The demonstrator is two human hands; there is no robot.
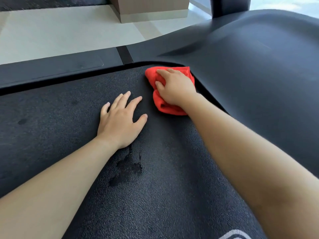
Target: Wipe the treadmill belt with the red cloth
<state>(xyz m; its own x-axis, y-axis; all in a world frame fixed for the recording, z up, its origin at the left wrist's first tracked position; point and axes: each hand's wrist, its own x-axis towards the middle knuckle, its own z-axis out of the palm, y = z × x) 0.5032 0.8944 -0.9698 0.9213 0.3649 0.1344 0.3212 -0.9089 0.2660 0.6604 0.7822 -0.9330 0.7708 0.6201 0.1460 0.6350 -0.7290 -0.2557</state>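
pale tiled floor (51, 31), beige pillar base (151, 14)

Gym-like room: treadmill belt (69, 121), tiled floor (51, 31)

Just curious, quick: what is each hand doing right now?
Left hand: open, flat on the treadmill belt.
Right hand: closed on the red cloth.

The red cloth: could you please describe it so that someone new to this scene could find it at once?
Start at the dark textured treadmill belt filling most of the view. At its far corner, beside the smooth motor cover, the right hand presses on the red cloth. It is crumpled and the only brightly coloured thing there.
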